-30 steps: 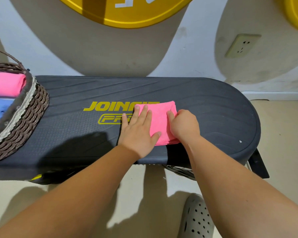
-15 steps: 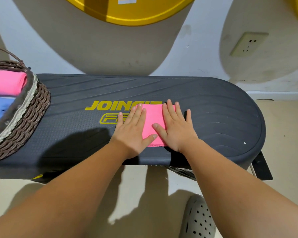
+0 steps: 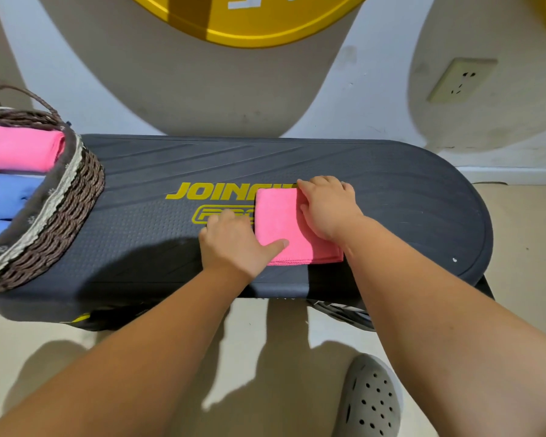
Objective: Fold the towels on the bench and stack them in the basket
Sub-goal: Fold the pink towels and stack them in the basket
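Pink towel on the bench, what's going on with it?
A person has the folded pink towel on the bench. The left hand pinches its left edge, thumb on top, and the right hand grips its right side. The wicker basket at the bench's left end holds a second pink towel and blue towels.

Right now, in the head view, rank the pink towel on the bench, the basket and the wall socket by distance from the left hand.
1. pink towel, gripped by the left hand.
2. basket, at the left end of the bench.
3. wall socket, far upper right.
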